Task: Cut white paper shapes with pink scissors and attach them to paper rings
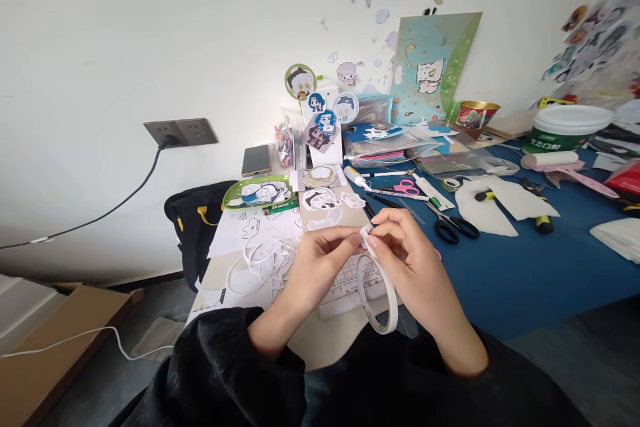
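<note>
My left hand (320, 261) and my right hand (413, 263) meet above the near edge of the table. Between the fingertips of both is a small folded white piece (365, 233), pinched from each side. A roll of white tape (392, 307) hangs under my right hand, its upper part against the right palm and fingers. Beneath the hands lies a pale board with a printed grid (345, 283). Paper cutouts (320, 199) rest just beyond, and curled white paper scraps (263, 257) lie to the left.
Black-handled scissors (447, 223), pink scissors (406, 187) and a glue bottle (354, 177) lie beyond my right hand. A phone (256, 160) and a green tray (235, 195) are at back left. A white tub (563, 127) stands at back right.
</note>
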The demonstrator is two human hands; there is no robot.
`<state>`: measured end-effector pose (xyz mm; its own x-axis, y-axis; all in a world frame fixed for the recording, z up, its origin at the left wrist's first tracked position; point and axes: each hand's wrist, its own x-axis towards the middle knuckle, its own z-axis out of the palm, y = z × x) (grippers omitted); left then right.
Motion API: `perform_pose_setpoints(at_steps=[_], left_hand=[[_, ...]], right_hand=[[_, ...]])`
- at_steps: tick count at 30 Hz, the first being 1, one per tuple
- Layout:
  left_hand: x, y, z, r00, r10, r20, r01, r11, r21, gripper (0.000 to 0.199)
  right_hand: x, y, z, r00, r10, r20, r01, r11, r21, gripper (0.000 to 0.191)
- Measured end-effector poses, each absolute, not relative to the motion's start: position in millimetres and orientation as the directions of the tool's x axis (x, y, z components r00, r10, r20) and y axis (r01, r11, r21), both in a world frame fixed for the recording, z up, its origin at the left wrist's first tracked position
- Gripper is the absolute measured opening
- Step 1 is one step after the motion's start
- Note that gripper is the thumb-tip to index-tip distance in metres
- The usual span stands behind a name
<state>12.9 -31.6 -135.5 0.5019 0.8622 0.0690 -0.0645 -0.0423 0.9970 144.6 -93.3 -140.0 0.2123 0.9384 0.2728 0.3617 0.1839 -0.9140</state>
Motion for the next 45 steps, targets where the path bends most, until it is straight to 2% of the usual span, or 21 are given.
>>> perform_pose_setpoints(at_steps=[8, 18, 23, 28, 36, 45], left_hand=[[15.0, -32.1, -138.2, 0.475, 0.876, 0.086, -0.078, -0.055, 0.995, 0.013], [15.6, -30.8, -146.1, 0.355, 0.931, 0.080, -0.043, -0.069, 0.997, 0.016], [15.6, -30.0, -147.5, 0.378, 0.923, 0.076, -0.137, -0.026, 0.990, 0.026], [16.2, -30.7, -144.2, 0.361, 0.927, 0.106, -0.085, -0.081, 0.993, 0.013], [16.8, -31.9, -141.2, 0.329, 0.933, 0.143, -0.012, -0.148, 0.989, 0.011], [12.0, -28.2, -138.2, 0.286, 0.934, 0.215, 0.036, -0.234, 0.971, 0.011]], right_hand=[[145.4, -91.6, -140.5, 0.199, 0.943, 0.266, 0.362, 0.182, -0.914, 0.012], [141.2, -92.5, -134.7, 0.192, 0.949, 0.252, 0.386, 0.163, -0.908, 0.013], [139.9, -91.4, -133.3, 0.187, 0.947, 0.262, 0.392, 0.172, -0.904, 0.013], [139.5, -91.5, -133.0, 0.198, 0.949, 0.244, 0.386, 0.153, -0.910, 0.012], [141.9, -97.4, -138.8, 0.270, 0.962, -0.032, 0.137, -0.071, -0.988, 0.023], [130.9, -100.9, -151.7, 0.203, 0.977, -0.064, -0.035, -0.058, -0.998, 0.028]])
